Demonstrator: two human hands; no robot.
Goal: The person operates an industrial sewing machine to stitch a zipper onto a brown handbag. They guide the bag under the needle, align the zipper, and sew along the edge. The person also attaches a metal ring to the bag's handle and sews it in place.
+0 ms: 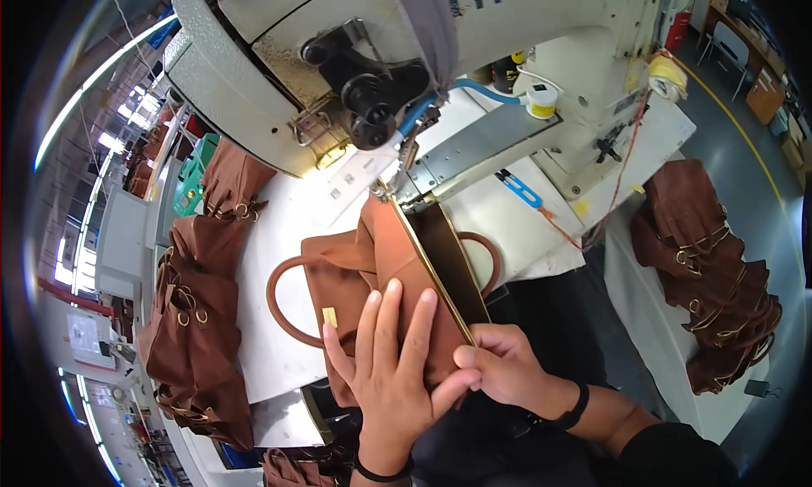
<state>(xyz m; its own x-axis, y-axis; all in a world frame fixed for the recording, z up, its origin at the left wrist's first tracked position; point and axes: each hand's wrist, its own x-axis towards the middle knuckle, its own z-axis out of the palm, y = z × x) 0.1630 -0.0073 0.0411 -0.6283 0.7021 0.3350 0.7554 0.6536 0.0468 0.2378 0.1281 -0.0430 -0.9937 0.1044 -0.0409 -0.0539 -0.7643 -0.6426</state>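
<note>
A brown leather bag (342, 276) with rounded handles and a gold zipper edge lies under the head of a white sewing machine (533, 22), its zipper edge reaching the presser foot (382, 191). My left hand (397, 369) lies spread on the bag's front panel, fingers apart, beside a small yellow tag (330, 316). At the bag's near right corner, my right hand (499, 369) pinches the zipper edge between thumb and fingers. The bag's dark inside shows right of the zipper.
Piles of brown bags (194, 335) (694, 267) lie at left and right. A blue thread snipper (518, 188), a small white container (541, 101) and a green bin (193, 178) sit around the machine. A chair (729, 51) and desk stand in the background right.
</note>
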